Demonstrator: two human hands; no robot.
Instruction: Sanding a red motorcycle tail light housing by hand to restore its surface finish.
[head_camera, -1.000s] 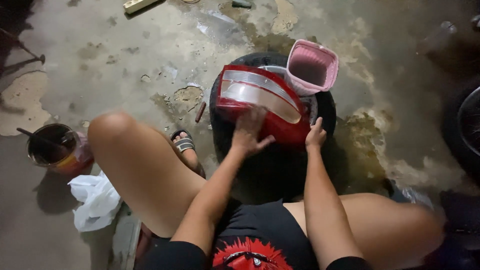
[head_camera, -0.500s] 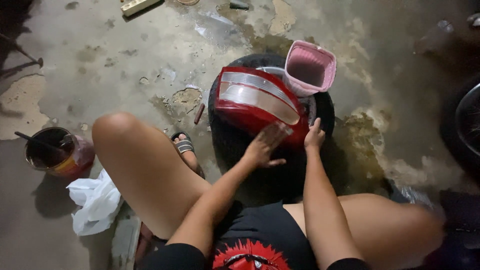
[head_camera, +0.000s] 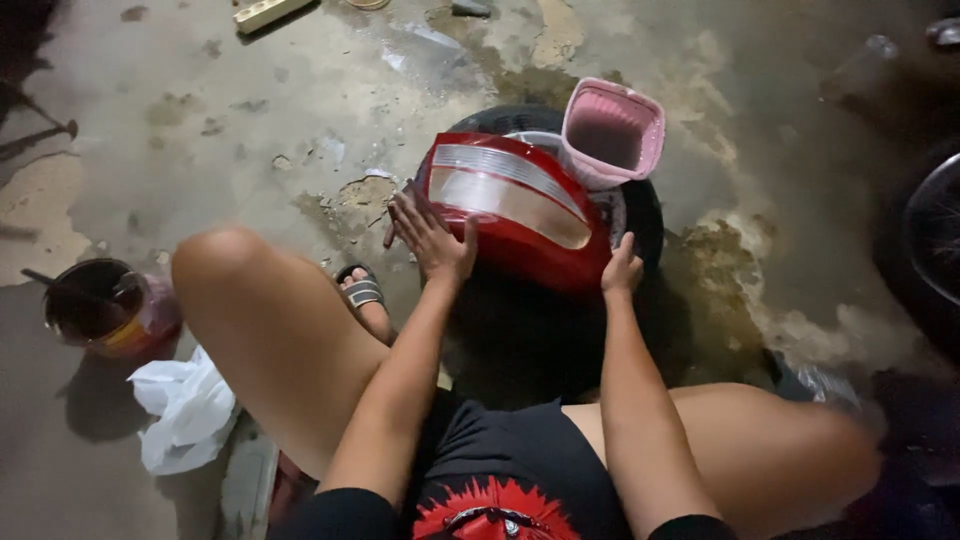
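The tyre (head_camera: 640, 215) lay largely hidden beneath the red lamp (head_camera: 510, 205) and the pink tub (head_camera: 612, 132); only its upper arc and right side showed. The lamp's underside and near lower edge were lost in shadow. The right hand (head_camera: 621, 270) showed its back only, fingertips concealed against the lamp, so its grip could not be judged. The left hand (head_camera: 432, 238) lay flat, its palm unseen. The wheel (head_camera: 935, 240) was cut off by the right edge. The foot (head_camera: 362, 295) was partly covered by the knee. The bowl's (head_camera: 95, 310) contents were too dark to identify.
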